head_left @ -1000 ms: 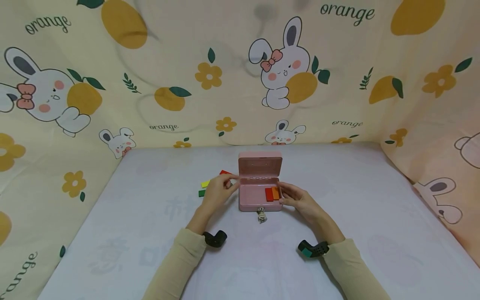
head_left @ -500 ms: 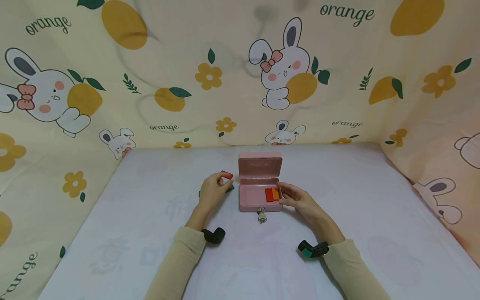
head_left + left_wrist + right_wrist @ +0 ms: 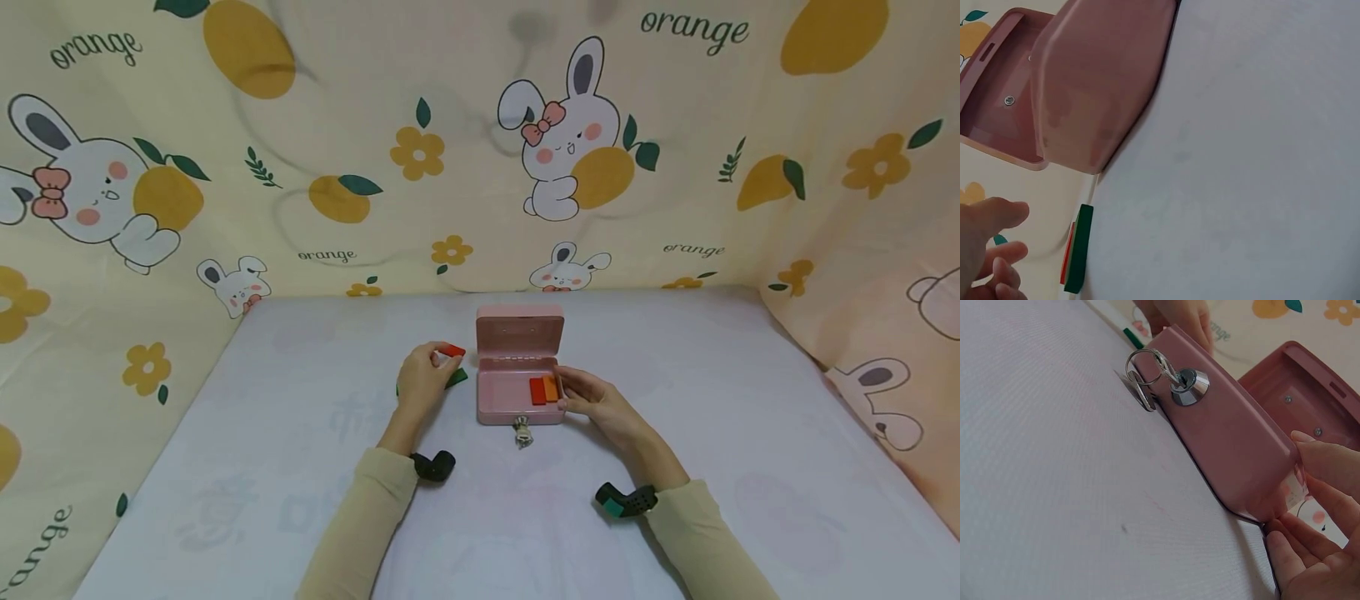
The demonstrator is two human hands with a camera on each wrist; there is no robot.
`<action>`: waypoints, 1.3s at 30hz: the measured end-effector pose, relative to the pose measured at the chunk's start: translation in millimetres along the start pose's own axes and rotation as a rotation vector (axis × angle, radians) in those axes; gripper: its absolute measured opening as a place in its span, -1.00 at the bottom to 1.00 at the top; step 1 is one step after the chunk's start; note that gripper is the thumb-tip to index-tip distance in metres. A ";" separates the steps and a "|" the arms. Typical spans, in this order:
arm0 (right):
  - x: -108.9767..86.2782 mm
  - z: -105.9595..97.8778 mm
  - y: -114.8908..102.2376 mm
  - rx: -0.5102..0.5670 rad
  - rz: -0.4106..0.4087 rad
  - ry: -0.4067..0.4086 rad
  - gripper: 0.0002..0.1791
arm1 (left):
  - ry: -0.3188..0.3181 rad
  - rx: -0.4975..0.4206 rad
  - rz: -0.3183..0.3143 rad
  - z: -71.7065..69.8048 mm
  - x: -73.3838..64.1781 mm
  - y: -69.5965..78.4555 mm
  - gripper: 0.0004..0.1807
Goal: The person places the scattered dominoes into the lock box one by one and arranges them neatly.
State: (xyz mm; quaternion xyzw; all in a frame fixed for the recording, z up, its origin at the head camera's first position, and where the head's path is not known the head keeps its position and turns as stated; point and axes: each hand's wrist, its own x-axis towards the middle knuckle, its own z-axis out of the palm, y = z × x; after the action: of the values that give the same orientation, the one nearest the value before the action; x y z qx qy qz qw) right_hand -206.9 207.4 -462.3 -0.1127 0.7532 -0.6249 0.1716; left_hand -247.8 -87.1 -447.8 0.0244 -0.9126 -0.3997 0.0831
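A pink cash box (image 3: 498, 416) stands in the middle of the table, lid raised, with a key (image 3: 522, 433) in its front lock. Inside it at the right lie a red block (image 3: 537, 391) and an orange block (image 3: 551, 388). My right hand (image 3: 603, 404) holds the box's right side, fingertips at the rim and lower corner. Left of the box, my left hand (image 3: 422, 379) is over loose blocks; its fingertips overlap another red block (image 3: 454, 351) in the head view. The left wrist view shows thumb and fingers apart, nothing between them, near a green block (image 3: 1080, 249).
More green (image 3: 456, 378) shows beside my left hand, which covers other blocks. A printed cloth (image 3: 420, 200) with rabbits and oranges rises behind the white tabletop (image 3: 517, 517). A key ring (image 3: 1141, 367) hangs from the lock.
My left hand has drawn back leftward from the box's left edge to the loose blocks, with its fingertips now at the red one. The right hand and box have stayed put.
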 end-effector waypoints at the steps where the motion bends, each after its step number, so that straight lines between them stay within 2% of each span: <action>1: -0.1 0.2 0.0 0.000 0.001 0.000 -0.31 | 0.004 0.004 -0.013 0.5 0.4 -0.1 -0.65; 11: 0.9 -0.5 2.2 -0.004 -0.001 0.003 -0.31 | 0.029 0.066 -0.162 5.7 5.0 3.5 -0.46; 17: 0.6 0.4 1.9 0.012 0.000 0.002 -0.31 | 0.055 0.090 -0.230 10.0 6.5 6.3 -0.42; 30: 0.4 0.0 1.1 0.004 0.003 0.010 -0.32 | 0.084 0.189 -0.295 17.5 11.3 11.5 -0.37; 39: 0.4 -0.8 1.7 0.005 0.005 0.009 -0.31 | 0.094 0.208 -0.308 18.5 11.2 14.4 -0.34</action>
State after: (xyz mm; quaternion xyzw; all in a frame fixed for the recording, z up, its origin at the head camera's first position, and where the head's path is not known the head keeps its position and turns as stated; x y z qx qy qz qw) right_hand -207.5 208.3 -463.9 -0.1076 0.7528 -0.6268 0.1701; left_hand -261.7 -65.1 -448.0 0.1908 -0.9296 -0.3094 0.0608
